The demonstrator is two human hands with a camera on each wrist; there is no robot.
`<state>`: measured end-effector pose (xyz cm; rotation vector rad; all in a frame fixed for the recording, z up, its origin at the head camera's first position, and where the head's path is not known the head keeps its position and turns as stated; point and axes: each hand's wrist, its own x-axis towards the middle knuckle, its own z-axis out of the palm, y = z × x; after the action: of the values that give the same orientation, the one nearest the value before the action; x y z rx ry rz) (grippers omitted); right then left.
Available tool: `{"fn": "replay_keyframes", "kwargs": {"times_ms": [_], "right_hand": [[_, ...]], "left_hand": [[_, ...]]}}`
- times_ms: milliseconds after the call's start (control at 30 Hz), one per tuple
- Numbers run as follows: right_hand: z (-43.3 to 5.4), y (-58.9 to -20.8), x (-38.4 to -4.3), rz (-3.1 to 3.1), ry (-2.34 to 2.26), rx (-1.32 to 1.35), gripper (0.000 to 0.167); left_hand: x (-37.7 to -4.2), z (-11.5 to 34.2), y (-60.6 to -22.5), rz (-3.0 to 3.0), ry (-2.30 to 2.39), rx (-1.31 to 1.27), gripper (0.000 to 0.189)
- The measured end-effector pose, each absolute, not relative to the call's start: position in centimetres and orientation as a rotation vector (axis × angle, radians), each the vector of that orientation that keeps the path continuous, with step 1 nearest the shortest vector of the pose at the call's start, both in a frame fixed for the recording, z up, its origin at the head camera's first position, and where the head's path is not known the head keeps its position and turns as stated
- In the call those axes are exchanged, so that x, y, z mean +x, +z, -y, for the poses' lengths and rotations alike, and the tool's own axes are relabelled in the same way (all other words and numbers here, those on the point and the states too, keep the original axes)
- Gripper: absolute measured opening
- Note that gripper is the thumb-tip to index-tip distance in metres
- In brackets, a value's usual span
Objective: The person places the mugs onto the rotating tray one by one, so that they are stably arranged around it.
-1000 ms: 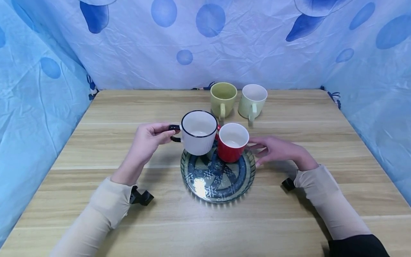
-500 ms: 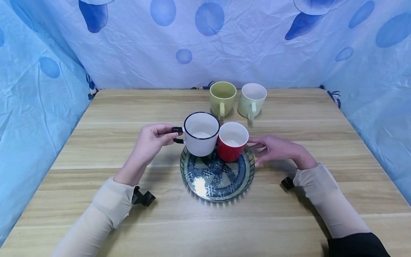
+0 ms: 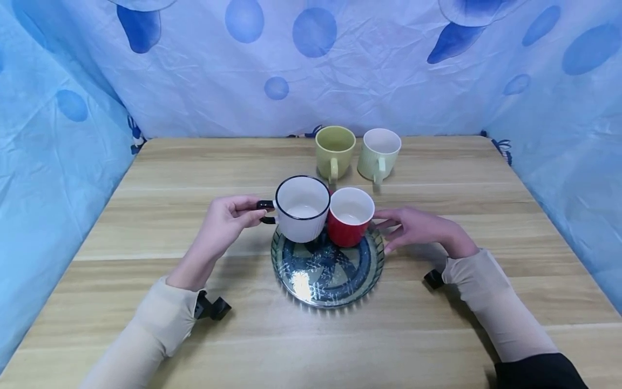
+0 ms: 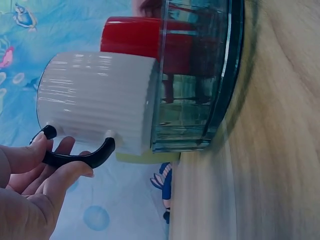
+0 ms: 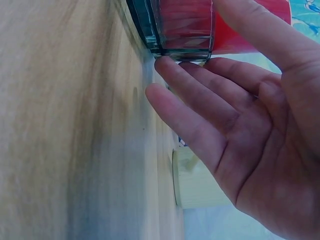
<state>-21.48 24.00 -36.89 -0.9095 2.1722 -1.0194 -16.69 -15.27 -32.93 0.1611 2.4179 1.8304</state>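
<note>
My left hand (image 3: pixel 228 221) pinches the black handle (image 4: pixel 82 157) of a white mug (image 3: pixel 301 216) with a black rim. The mug is upright, its base right at the rim of a round glass dish (image 3: pixel 330 294) in the left wrist view. Inside this dish, beside the white mug, stands a red mug (image 3: pixel 347 232) with a white interior. My right hand (image 3: pixel 413 229) is at the right side of the dish, fingers (image 5: pixel 195 95) extended and relaxed, their tips right at the glass wall in the right wrist view.
An olive-green mug (image 3: pixel 335 154) and a pale green mug (image 3: pixel 379 156) stand behind the dish near the table's back edge, handles facing forward. Blue patterned cloth (image 3: pixel 194 81) hangs around the back and sides of the wooden table (image 3: pixel 146 227).
The white mug shifts slightly right, then comes back a little and sinks lower toward the dish, still in my left hand. My right hand stays nearly in place.
</note>
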Motion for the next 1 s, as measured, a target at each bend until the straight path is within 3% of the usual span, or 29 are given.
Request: {"fn": "replay_keyframes", "kwargs": {"times_ms": [1000], "right_hand": [[-23.8,-37.1,-21.5,-2.192,-1.032,-0.857,0.078]], "left_hand": [[-17.6,15.0,-35.2,-2.342,1.787,0.142,0.029]]}}
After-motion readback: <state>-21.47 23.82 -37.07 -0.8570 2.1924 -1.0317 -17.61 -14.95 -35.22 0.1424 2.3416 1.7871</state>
